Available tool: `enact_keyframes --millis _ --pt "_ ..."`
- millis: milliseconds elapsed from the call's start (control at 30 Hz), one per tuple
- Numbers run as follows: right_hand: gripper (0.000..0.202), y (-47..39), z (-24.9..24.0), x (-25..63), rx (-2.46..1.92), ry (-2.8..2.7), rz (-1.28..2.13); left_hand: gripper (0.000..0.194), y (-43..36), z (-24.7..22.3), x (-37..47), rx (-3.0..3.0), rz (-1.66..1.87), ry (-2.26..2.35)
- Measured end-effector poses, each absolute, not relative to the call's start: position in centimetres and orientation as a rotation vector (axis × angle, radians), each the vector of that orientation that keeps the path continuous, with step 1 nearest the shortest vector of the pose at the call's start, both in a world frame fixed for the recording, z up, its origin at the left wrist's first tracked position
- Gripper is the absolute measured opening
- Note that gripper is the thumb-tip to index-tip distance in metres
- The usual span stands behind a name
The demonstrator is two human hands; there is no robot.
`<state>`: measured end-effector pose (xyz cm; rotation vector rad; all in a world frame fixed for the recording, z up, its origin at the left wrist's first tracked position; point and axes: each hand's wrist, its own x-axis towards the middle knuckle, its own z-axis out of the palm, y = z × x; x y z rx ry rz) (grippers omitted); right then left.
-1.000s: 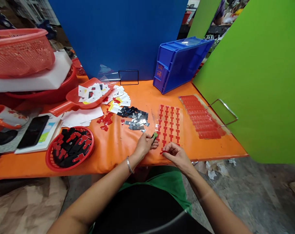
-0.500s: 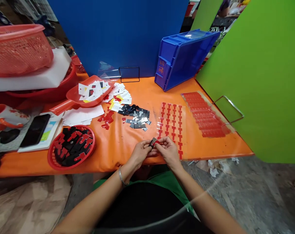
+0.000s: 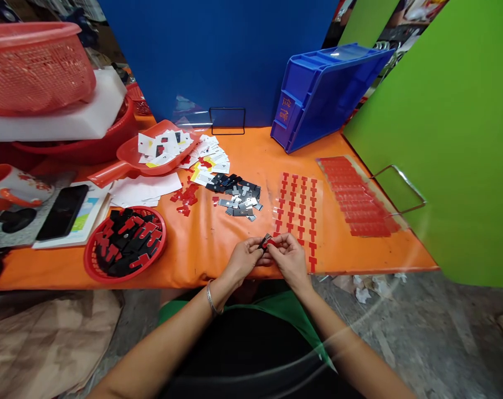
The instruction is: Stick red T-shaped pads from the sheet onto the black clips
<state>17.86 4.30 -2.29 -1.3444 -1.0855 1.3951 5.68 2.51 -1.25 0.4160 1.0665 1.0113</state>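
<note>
- Presently the black plate sits between the two hands, just below the middle of the frame, its long axis apparently slanting from lower left to upper right.
- The left hand pinches the plate from its left.
- A red tab lies at the plate's right side; the right hand, pinching it, is nearer to it.
- A second ago the right hand was apart, by the sheet's bottom end; now it meets the plate.

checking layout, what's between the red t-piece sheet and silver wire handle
Orange tabletop, then a second red sheet, in the head view.
</note>
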Motion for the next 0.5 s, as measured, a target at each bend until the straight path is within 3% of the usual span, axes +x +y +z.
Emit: enact_keyframes --millis 500 --pt "0.025 4.10 -2.22 17.54 -1.343 -1.092 1.355 0.026 2.48 -1.19 5.65 0.425 1.021 1.053"
